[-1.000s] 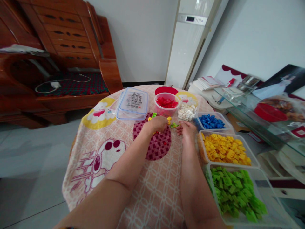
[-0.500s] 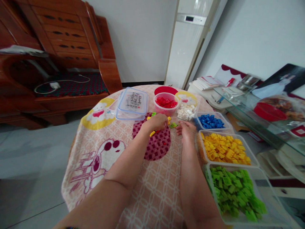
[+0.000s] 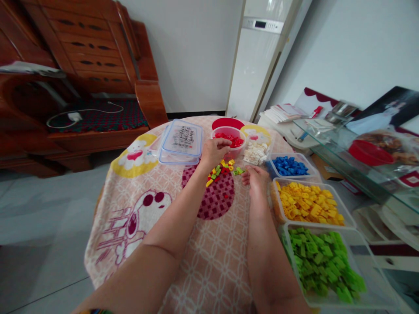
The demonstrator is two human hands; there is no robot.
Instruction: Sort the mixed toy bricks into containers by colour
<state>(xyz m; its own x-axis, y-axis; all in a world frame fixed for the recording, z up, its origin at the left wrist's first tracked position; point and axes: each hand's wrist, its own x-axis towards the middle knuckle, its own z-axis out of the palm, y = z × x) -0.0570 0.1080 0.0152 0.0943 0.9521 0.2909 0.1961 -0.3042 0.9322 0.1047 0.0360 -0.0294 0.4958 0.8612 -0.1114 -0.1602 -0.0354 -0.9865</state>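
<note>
My left hand is beside the near left rim of a round clear tub of red toy bricks. Its fingers reach toward the bricks, thumb apart, with nothing visible between them. Below this hand, a cluster of yellow, green and red bricks lies on the maroon checked patch of the tablecloth. My right hand rests on the cloth with fingers curled together. Green bricks lie just left of its fingertips; whatever its fingers hold is too small to make out.
Along the right stand boxes of white bricks, blue bricks, yellow bricks and green bricks. Clear lidded boxes are stacked at the back left. A red lid lies behind the tub. A glass shelf adjoins the table.
My left hand has moved up and away from the brick cluster to the red tub, uncovering the cluster. My right hand has stayed about where it was.
</note>
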